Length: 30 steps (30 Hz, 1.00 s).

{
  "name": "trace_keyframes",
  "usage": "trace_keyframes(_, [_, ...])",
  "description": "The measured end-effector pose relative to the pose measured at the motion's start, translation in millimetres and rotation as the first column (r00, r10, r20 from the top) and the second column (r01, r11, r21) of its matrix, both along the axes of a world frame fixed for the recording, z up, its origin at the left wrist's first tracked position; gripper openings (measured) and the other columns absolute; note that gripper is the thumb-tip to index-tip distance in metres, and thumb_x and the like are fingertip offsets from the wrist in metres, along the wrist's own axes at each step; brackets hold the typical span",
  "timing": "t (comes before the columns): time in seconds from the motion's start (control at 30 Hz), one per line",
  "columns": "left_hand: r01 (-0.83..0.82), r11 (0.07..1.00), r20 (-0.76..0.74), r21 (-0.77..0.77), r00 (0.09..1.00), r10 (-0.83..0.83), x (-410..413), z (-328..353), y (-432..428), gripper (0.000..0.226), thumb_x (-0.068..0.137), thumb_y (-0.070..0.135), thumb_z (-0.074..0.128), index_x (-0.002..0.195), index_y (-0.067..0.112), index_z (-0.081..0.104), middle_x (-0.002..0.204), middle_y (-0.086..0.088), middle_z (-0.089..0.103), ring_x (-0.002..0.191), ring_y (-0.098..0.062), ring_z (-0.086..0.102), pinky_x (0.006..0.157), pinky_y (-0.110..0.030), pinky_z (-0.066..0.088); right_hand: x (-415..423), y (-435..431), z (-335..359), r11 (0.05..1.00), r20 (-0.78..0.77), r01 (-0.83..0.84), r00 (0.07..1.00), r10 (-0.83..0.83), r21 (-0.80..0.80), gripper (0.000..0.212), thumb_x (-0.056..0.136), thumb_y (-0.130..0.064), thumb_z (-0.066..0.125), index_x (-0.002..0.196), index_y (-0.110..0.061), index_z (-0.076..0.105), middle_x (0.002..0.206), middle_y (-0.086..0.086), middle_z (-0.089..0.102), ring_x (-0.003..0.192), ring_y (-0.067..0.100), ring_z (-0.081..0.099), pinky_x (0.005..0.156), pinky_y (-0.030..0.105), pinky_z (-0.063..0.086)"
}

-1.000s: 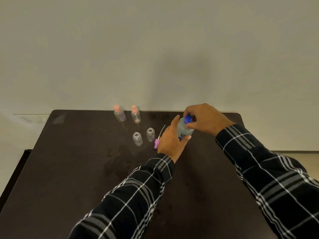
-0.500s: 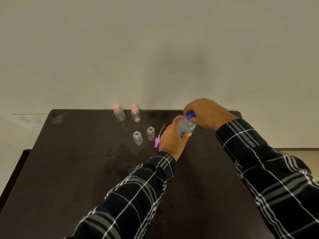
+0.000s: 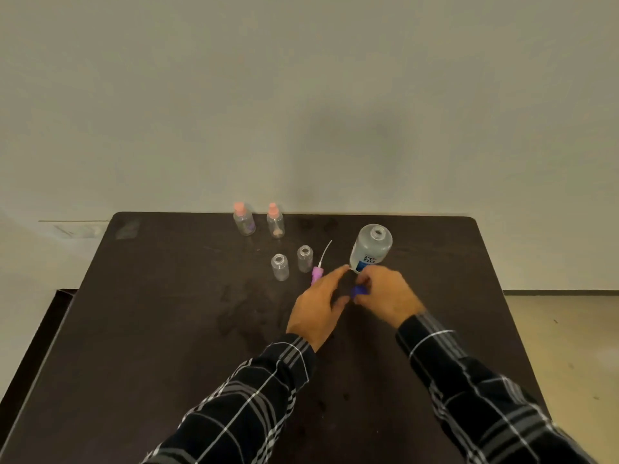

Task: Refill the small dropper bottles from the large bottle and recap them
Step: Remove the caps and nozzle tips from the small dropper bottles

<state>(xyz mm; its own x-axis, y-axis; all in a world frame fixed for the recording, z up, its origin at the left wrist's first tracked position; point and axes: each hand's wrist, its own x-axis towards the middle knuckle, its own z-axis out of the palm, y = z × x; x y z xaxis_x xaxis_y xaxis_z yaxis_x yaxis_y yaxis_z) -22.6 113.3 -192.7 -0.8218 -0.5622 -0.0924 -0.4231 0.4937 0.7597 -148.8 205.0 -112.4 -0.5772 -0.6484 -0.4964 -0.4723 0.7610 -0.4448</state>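
Large bottle [image 3: 370, 248] stands uncapped on dark table [image 3: 167, 329], just beyond both hands. R hand [image 3: 388, 296] pinches blue cap [image 3: 359, 291]; L hand [image 3: 318, 306] loosely spread, holding nothing. Two uncapped small dropper bottles [image 3: 280, 266] stand to the left w/ purple dropper tip [image 3: 317, 273].

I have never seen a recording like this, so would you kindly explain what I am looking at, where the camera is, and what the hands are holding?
There is no machine here: a person in plaid sleeves works with bare hands, and the one camera is worn on the head, looking down at a dark table. The right hand pinches a blue cap, taken off the large bottle, which stands open. The left hand is open and holds nothing. Two small open bottles stand uncapped beside a purple dropper tip lying flat. Two capped bottles with pink tops stand at the far edge.
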Motion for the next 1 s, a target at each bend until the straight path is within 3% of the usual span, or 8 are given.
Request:
trace_keyframes(0.13, [0.080, 0.996, -0.048, -0.034, 0.996, -0.081, 16, 11, -7, 0.045, 0.100, 0.020, 0.052, 0.144, 0.025, 0.046, 0.144, -0.001, 0.049, 0.127, -0.015, 0.051, 0.105, -0.031, 0.043, 29, -9, -41, 0.992, -0.030, 0.125, 0.992, -0.126, -0.034, 0.031, 0.089, -0.022, 0.071, 0.118, -0.021, 0.060, 0.120, 0.002, 0.063, 0.109, 0.019, 0.060, 0.096, 0.035, 0.051])
trace_keyframes(0.27, [0.032, 0.941, 0.035, -0.338, 0.999, -0.021, 47, 8, -11, 0.019, 0.096, 0.043, 0.043, 0.108, 0.035, 0.056, 0.103, 0.014, 0.056, 0.092, -0.006, 0.054, 0.070, -0.024, 0.048, 38, -11, -58, 0.990, -0.073, 0.143, 0.987, -0.143, -0.011, 0.034, 0.089, -0.022, 0.071, 0.120, -0.023, 0.058, 0.123, 0.003, 0.059, 0.114, 0.019, 0.057, 0.098, 0.035, 0.050])
trace_keyframes(0.33, [0.087, 0.917, 0.124, -0.388, 0.991, -0.042, 58, 2, -11, 0.025, 0.094, 0.050, 0.038, 0.098, 0.035, 0.056, 0.092, 0.015, 0.053, 0.084, -0.006, 0.052, 0.063, -0.022, 0.045, 39, -12, -62, 0.989, -0.102, 0.141, 0.984, -0.145, -0.044, 0.033, 0.088, -0.021, 0.071, 0.118, -0.023, 0.057, 0.123, 0.003, 0.057, 0.112, 0.018, 0.055, 0.097, 0.033, 0.048])
trace_keyframes(0.5, [0.139, 0.937, 0.112, -0.320, 0.988, -0.108, 58, -9, -17, 0.025, 0.096, 0.040, 0.046, 0.112, 0.030, 0.061, 0.115, 0.013, 0.053, 0.099, -0.006, 0.051, 0.080, -0.027, 0.050, 34, -17, -66, 0.988, -0.131, 0.127, 0.982, -0.137, -0.085, 0.033, 0.091, -0.020, 0.067, 0.123, -0.023, 0.059, 0.126, 0.003, 0.052, 0.109, 0.017, 0.056, 0.098, 0.031, 0.047])
trace_keyframes(0.63, [0.216, 0.956, 0.079, -0.200, 0.976, -0.204, 48, -10, -19, 0.027, 0.097, 0.031, 0.051, 0.121, 0.023, 0.060, 0.123, 0.008, 0.055, 0.111, -0.007, 0.051, 0.095, -0.025, 0.044, 29, -22, -66, 0.990, -0.124, 0.111, 0.985, -0.121, -0.086, 0.044, 0.095, -0.017, 0.061, 0.138, -0.024, 0.053, 0.139, 0.005, 0.047, 0.122, 0.021, 0.053, 0.105, 0.035, 0.043])
trace_keyframes(0.8, [0.313, 0.940, -0.006, -0.136, 0.949, -0.316, 55, -5, -22, 0.024, 0.097, 0.021, 0.048, 0.118, 0.025, 0.061, 0.119, 0.011, 0.055, 0.109, 0.000, 0.049, 0.095, -0.015, 0.039, 28, -19, -67, 0.983, -0.112, 0.139, 0.982, -0.152, -0.116, 0.047, 0.093, -0.012, 0.063, 0.138, -0.019, 0.050, 0.139, 0.005, 0.050, 0.128, 0.021, 0.050, 0.108, 0.036, 0.041])
trace_keyframes(0.9, [0.179, 0.937, -0.058, -0.299, 0.977, -0.205, 74, 2, -37, 0.020, 0.095, 0.027, 0.047, 0.110, 0.033, 0.057, 0.111, 0.015, 0.051, 0.102, -0.001, 0.049, 0.086, -0.020, 0.043, 29, -17, -66, 0.969, -0.068, 0.184, 0.978, -0.197, -0.166, 0.041, 0.093, -0.012, 0.063, 0.131, -0.019, 0.050, 0.132, 0.006, 0.052, 0.118, 0.020, 0.054, 0.103, 0.034, 0.045])
trace_keyframes(1.0, [-0.158, 0.929, -0.156, -0.335, 0.982, 0.110, 95, 9, -67, 0.016, 0.092, 0.030, 0.048, 0.106, 0.032, 0.055, 0.107, 0.013, 0.048, 0.097, -0.006, 0.049, 0.081, -0.030, 0.045, 33, -17, -63, 0.956, -0.041, 0.214, 0.973, -0.226, -0.202, 0.040, 0.093, -0.010, 0.062, 0.129, -0.020, 0.048, 0.128, 0.006, 0.051, 0.111, 0.019, 0.057, 0.101, 0.035, 0.049])
